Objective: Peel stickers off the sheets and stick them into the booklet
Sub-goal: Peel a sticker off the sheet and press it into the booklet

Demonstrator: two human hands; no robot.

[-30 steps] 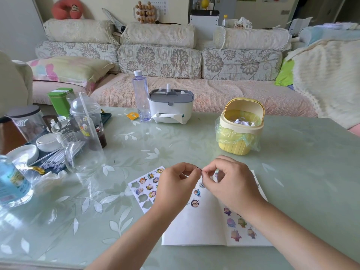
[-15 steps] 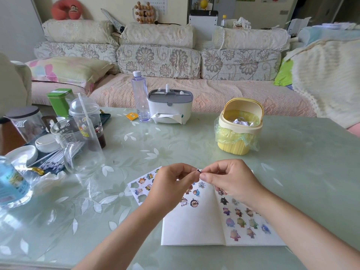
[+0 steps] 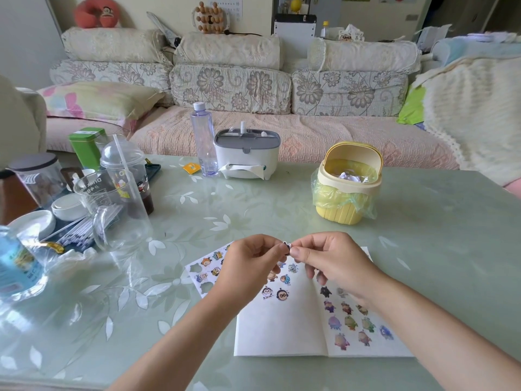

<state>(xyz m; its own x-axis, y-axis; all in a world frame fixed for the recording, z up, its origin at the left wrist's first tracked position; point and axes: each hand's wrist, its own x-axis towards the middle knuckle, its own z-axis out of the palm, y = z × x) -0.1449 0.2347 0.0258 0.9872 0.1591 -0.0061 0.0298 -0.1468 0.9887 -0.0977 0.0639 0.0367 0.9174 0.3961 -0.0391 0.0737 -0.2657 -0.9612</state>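
Both forearms are running off the near edge, and the left hand (image 3: 248, 266) and right hand (image 3: 335, 261) are meeting above the open booklet (image 3: 282, 328), thumb and fingertips of each pinching one tiny dark-and-white sticker (image 3: 287, 246) between them; its picture is too small to make out. The hands are covering the top of the booklet's matte white pages, where small cartoon stickers are showing on both pages. Jutting from under the booklet's left edge, the glossy sticker sheet (image 3: 207, 268) is lying half hidden, with some die-cut holes showing. Everything is resting on a pale green table (image 3: 437, 235) under a clear leaf-patterned cover. On the left, a clutter of clear plastic cups (image 3: 124, 170) is being cut off by the frame. Farther back, a ribbed yellow mini bin (image 3: 342, 193) with a green liner is holding crumpled paper, beside a white-and-grey tissue box (image 3: 245, 156) and a clear water bottle (image 3: 203, 139). Beyond, a floral fabric sofa (image 3: 231, 86) is spanning the room.
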